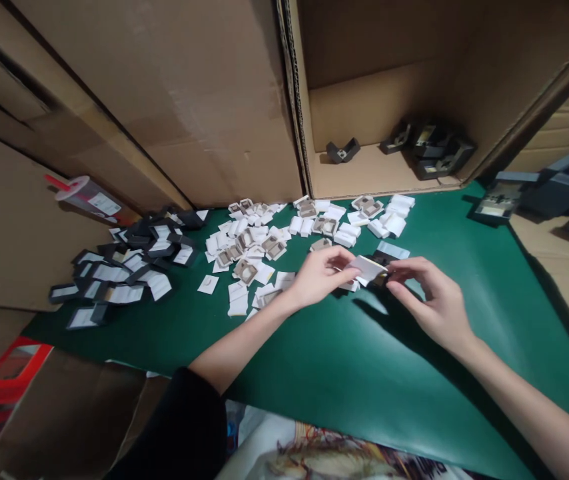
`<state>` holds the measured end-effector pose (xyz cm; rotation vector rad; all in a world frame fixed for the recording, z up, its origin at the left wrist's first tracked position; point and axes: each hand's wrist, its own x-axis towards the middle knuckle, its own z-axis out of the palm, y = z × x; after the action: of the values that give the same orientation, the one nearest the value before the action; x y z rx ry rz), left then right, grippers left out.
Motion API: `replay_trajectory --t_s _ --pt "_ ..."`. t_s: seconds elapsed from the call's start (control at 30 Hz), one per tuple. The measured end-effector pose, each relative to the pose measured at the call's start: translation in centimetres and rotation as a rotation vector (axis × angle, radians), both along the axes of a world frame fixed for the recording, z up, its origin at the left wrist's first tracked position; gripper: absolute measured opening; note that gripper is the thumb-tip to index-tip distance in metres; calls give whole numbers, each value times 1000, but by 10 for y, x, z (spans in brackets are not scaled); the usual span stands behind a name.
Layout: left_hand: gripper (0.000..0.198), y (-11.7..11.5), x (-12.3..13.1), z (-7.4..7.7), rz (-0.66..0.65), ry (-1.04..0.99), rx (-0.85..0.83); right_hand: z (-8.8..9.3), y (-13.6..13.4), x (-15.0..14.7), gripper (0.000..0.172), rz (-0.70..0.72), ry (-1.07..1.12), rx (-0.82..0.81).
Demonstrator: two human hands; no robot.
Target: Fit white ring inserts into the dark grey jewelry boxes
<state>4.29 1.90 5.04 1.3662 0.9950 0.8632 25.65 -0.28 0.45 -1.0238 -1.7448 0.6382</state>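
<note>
Basically, left hand [322,275] pinches the white insert [370,268] above the tabletop [344,373], nearer its far edge, while right hand [433,297] is by the pale-lined dark box [393,251], grip unclear, so best pinch lightly at edges, no creasing.

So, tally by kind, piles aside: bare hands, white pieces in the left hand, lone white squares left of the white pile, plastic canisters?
Bare hands, left hand and right hand: 2
White piece in left hand: 1
Lone white square: 1
Plastic canister: 1
Total: 5
</note>
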Motion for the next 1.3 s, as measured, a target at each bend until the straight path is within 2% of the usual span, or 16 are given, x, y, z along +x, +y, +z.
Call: replay_trajectory --t_s 0.13,0.23,0.4,0.47,0.57,0.63,0.73,0.8,0.9,0.97,1.13,1.3 --pt "15 2 18 -3 -74 112 136 -7 0 0 25 -30 180 -163" --pt "12 3 28 -10 -47 130 147 -4 2 2 23 -9 295 -226" --pt "9 1 38 -21 125 170 165 0 3 3 24 62 365 -186" --pt "9 -1 39 -22 130 212 176 -3 4 2 27 67 337 -155" --pt "13 -1 36 -20 103 315 239 -11 5 1 26 -3 245 -129" --pt "18 1 33 -20 60 428 361 -15 7 3 25 -78 217 -111" --pt "26 4 25 -23 -102 642 643 -15 12 11 26 -215 195 -91" --pt "22 5 20 -27 -183 783 792 -13 16 16 24 -277 120 -96" --pt "11 4 17 -31 -191 910 907 -9 19 21 18 -288 -36 -119" --pt "16 1 18 -30 -191 915 956 -8 19 21 17 -277 -76 -130" --pt "24 -7 26 -27 -200 871 1037 -4 17 17 17 -242 -18 -189" --pt "24 -14 32 -34 -176 860 1061 -2 16 12 20 -188 122 -304"
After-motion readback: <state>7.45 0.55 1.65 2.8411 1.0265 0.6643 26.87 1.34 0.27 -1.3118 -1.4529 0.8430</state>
